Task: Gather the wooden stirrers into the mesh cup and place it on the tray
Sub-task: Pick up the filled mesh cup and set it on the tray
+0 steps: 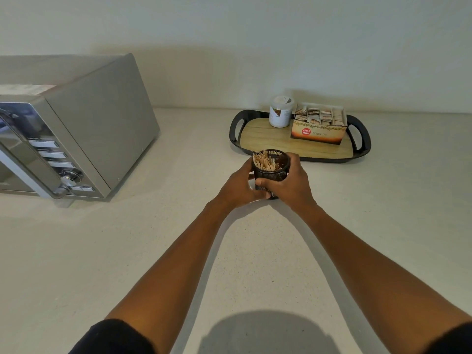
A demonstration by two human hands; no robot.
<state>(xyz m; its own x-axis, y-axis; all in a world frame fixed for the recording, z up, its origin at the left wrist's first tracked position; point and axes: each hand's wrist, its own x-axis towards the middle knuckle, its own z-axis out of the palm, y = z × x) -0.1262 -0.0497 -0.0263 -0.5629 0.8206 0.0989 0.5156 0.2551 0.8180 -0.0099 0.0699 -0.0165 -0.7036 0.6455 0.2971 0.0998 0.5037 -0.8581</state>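
Round black mesh cup (pixel 271 172) gripped two-handed
Left hand (pixel 237 186) and right hand (pixel 288 186) clasp it (pale wooden stirrers (pixel 264 162) inside), near the wood-grain tray (pixel 268 136).

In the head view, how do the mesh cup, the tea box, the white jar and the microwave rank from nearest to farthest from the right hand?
From the right hand:
1. Mesh cup: held in both hands.
2. Tea box: on the tray, ahead and right.
3. White jar: back of the tray, behind the box's left end.
4. Microwave: far left on the counter.

Both hands (pixel 268 185) curled, arms outstretched.
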